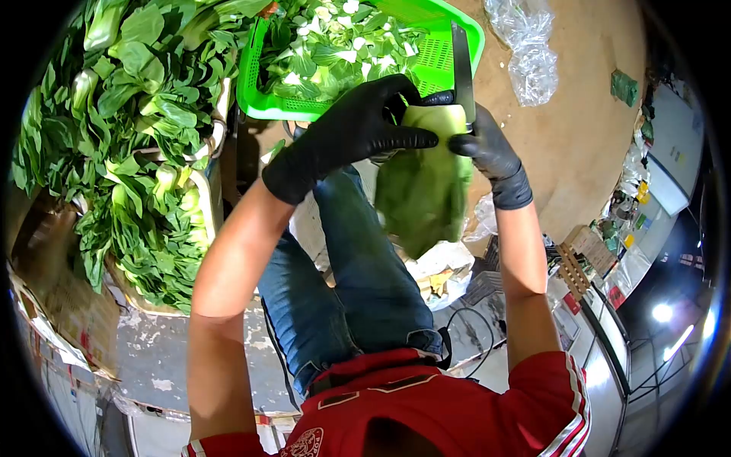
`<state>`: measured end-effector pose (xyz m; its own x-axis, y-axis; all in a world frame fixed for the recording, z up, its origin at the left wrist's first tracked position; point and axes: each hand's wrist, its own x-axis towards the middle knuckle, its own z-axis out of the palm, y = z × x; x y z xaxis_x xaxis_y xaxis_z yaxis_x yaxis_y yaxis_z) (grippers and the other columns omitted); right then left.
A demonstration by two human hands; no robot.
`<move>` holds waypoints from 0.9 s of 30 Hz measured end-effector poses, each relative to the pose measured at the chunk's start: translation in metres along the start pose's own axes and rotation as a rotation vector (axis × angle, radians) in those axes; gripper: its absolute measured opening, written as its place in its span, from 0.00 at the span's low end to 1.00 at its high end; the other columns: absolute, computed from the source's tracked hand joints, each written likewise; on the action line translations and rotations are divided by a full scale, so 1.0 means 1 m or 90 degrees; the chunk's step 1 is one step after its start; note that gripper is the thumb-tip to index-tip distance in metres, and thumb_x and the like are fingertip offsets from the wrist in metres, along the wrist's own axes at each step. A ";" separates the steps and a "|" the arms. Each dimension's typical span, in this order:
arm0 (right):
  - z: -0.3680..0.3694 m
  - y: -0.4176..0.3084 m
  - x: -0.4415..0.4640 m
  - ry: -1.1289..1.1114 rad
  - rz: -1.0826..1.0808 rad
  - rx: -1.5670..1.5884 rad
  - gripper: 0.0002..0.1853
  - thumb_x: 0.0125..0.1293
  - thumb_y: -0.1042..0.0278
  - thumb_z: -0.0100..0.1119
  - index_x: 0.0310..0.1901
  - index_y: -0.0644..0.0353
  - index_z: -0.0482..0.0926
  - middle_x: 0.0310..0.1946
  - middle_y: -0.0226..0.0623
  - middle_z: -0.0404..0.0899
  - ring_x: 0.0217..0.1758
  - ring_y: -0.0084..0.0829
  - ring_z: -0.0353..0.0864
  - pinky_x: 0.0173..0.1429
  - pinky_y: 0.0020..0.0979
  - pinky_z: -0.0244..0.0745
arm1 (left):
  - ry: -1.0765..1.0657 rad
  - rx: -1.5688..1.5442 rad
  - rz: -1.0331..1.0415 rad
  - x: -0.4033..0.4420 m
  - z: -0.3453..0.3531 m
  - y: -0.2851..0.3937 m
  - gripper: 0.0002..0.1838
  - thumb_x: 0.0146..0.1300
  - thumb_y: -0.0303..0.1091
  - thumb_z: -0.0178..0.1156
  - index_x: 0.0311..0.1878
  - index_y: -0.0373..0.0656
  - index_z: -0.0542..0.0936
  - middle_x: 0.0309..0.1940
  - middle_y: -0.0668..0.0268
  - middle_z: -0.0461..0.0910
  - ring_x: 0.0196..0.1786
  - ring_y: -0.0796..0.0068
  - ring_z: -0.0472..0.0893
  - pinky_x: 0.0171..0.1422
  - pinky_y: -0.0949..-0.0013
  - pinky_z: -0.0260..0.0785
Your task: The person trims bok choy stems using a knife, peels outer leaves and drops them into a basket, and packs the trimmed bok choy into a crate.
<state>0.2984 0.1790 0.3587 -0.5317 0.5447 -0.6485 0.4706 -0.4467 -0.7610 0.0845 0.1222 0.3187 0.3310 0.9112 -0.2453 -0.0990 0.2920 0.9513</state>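
A head of bok choy (pixel 424 186) hangs in front of me, its pale base up and its leaves down and slightly blurred. My left hand (pixel 365 126), in a black glove, grips it near the base with thumb and fingers. My right hand (pixel 491 148), also black-gloved, is closed round a knife (pixel 462 68), whose blade points up and away, right beside the bok choy base. The right thumb touches or nearly touches the base. The knife's handle is mostly hidden in the hand.
Just beyond my hands stands a green plastic basket (pixel 474 38) with loose leaves and trimmed pieces. Bok choy (pixel 145 114) is heaped at the left in crates. A crumpled clear plastic bag (pixel 531 68) lies on the brown surface (pixel 579 129) at the right.
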 end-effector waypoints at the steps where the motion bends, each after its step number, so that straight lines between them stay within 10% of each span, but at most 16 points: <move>1: -0.011 0.007 -0.001 -0.021 0.004 0.011 0.31 0.48 0.64 0.66 0.55 0.64 0.68 0.46 0.33 0.74 0.46 0.22 0.72 0.47 0.23 0.70 | -0.021 0.011 0.028 0.001 0.001 -0.003 0.17 0.49 0.37 0.67 0.38 0.37 0.74 0.24 0.67 0.71 0.27 0.81 0.69 0.33 0.74 0.63; 4: -0.006 -0.010 -0.015 -0.088 0.071 0.191 0.35 0.45 0.53 0.65 0.52 0.69 0.69 0.43 0.37 0.75 0.45 0.27 0.74 0.51 0.27 0.69 | -0.097 0.024 0.112 0.007 0.003 -0.007 0.11 0.49 0.31 0.62 0.35 0.37 0.74 0.21 0.65 0.73 0.26 0.76 0.73 0.33 0.71 0.66; 11: 0.017 -0.006 -0.025 -0.001 0.081 0.286 0.36 0.49 0.52 0.62 0.55 0.69 0.65 0.46 0.46 0.74 0.46 0.36 0.76 0.52 0.31 0.71 | 0.598 0.471 0.344 0.009 -0.002 -0.075 0.34 0.44 0.43 0.65 0.53 0.32 0.70 0.47 0.48 0.73 0.50 0.51 0.72 0.53 0.58 0.65; 18: 0.216 -0.019 0.056 -0.143 0.053 -0.144 0.24 0.55 0.69 0.59 0.54 0.66 0.69 0.45 0.40 0.77 0.46 0.30 0.76 0.51 0.29 0.72 | 0.795 -0.160 0.043 -0.272 -0.071 -0.190 0.14 0.58 0.32 0.58 0.46 0.35 0.75 0.39 0.57 0.78 0.43 0.70 0.77 0.49 0.69 0.68; 22: 0.357 -0.028 0.099 -0.231 -0.054 -0.255 0.24 0.52 0.71 0.64 0.52 0.64 0.72 0.42 0.36 0.78 0.43 0.26 0.75 0.48 0.26 0.70 | 1.185 0.106 -0.230 -0.494 -0.117 -0.250 0.12 0.57 0.28 0.57 0.43 0.33 0.76 0.38 0.54 0.79 0.40 0.66 0.79 0.48 0.68 0.69; 27: 0.469 -0.025 0.123 -0.208 -0.017 -0.178 0.23 0.53 0.68 0.66 0.50 0.65 0.72 0.42 0.39 0.77 0.44 0.24 0.75 0.49 0.26 0.69 | 1.205 0.353 -0.521 -0.648 -0.209 -0.322 0.22 0.54 0.40 0.59 0.46 0.32 0.75 0.42 0.47 0.77 0.46 0.51 0.76 0.51 0.58 0.66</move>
<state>-0.1092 -0.0755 0.2888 -0.7208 0.2794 -0.6343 0.6022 -0.2006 -0.7727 -0.2941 -0.5012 0.1321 -0.9919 -0.1225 -0.0347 -0.1258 0.9005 0.4163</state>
